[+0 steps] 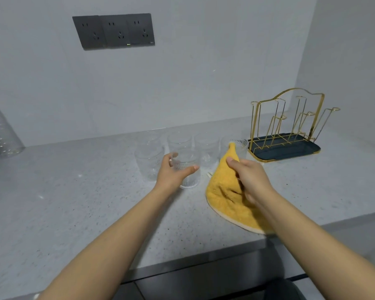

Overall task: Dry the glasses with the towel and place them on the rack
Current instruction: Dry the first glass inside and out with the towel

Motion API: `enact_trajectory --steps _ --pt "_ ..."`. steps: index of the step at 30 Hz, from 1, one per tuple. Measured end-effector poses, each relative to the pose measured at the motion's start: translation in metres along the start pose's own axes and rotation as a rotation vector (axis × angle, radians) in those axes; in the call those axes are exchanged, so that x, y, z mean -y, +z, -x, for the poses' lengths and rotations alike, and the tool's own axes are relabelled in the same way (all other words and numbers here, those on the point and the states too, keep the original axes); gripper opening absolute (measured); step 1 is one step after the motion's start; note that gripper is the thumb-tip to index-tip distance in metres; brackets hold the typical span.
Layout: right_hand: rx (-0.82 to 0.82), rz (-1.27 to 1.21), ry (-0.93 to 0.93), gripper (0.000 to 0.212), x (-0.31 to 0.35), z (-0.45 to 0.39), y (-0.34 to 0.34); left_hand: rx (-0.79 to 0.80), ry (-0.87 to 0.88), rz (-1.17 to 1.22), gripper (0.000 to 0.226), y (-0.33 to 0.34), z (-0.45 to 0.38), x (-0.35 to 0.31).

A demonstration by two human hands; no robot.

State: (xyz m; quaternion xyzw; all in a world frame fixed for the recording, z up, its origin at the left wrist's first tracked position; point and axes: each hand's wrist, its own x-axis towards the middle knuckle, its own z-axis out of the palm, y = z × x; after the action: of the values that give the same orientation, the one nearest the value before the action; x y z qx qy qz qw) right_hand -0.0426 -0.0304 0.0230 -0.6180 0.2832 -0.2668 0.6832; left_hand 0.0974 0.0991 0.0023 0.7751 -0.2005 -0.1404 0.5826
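Several clear ribbed glasses stand in a cluster on the grey countertop [74,191]. My left hand [173,172] grips the front glass [187,169], thumb on its right side and fingers round its left. My right hand [250,176] pinches a yellow towel [227,191] and lifts one corner into a peak, while the rest of the towel lies on the counter near the front edge. The gold wire rack [290,122] on its dark tray [312,149] stands at the back right with nothing on its pegs. One glass [238,146] is right beside the tray.
A clear textured container [0,131] stands at the far left by the wall. Dark wall sockets [114,31] are mounted above the counter. The counter's front edge [204,263] runs just below my forearms. A side wall closes in behind the rack on the right.
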Motion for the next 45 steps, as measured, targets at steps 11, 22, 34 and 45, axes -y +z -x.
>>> enact_trajectory --steps 11,22,34,45 --pt "0.127 0.171 -0.401 0.024 0.003 0.03 0.03 0.238 -0.048 0.368 0.078 0.026 0.02 -0.033" --pt "-0.053 0.187 -0.219 0.043 0.012 0.03 0.036 0.066 0.041 0.383 0.132 0.047 0.044 -0.039" --pt "-0.078 0.103 -0.103 0.054 0.017 0.046 0.034 0.039 0.066 0.302 0.083 0.042 0.057 -0.045" --pt "-0.074 0.014 -0.17 0.056 -0.001 0.055 0.033 0.066 0.084 0.255 0.053 0.034 0.052 -0.049"
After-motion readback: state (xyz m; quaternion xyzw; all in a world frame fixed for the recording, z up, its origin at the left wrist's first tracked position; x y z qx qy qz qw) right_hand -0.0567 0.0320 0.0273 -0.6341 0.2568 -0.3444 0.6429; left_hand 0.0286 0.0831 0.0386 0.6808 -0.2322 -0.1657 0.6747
